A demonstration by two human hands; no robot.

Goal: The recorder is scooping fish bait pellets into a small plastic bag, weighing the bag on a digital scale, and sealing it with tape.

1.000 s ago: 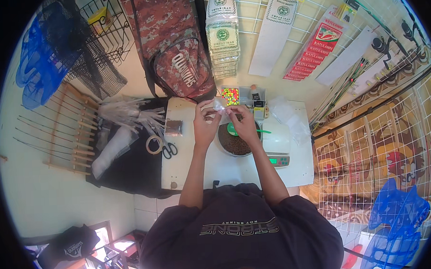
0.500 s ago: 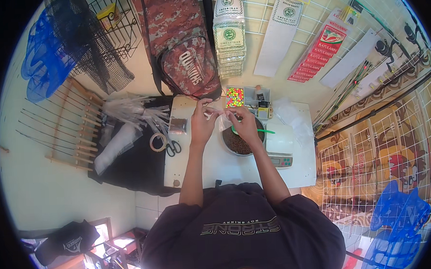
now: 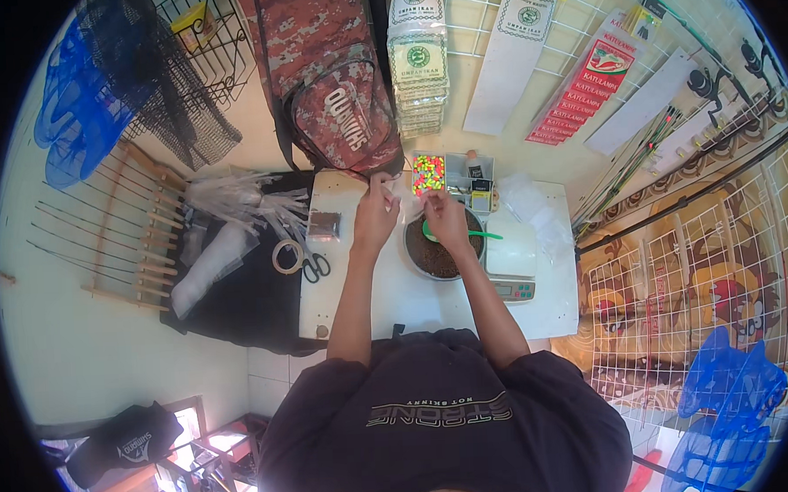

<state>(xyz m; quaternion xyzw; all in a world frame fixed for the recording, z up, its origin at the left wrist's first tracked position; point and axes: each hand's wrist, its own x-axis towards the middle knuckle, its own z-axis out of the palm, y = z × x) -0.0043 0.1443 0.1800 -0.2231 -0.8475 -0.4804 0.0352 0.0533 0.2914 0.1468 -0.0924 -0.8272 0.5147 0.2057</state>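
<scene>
"Hands first: holding what?"

"Left hand (image 3: 375, 217) and right hand (image 3: 446, 221) pinch a small bag (image 3: 407, 199) between their fingertips, above the white desk (image 3: 392, 306)."

"What's beneath?"

"Round bowl (image 3: 436, 279), grey-rimmed, holding grainy brown granules (image 3: 428, 259)."

"How's the bag look?"

"Clear, whitish where it shines; its long axis I can't tell. Thin plastic film."

"And the spoon (image 3: 488, 235)?"

"Smooth, green, handle pointing right."

Small, translucent plastic bag (image 3: 408, 203), thin-walled, held between left hand (image 3: 375, 219) and right hand (image 3: 447, 223), toward eleven o'clock of the worktop's (image 3: 386, 306) centre.
</scene>
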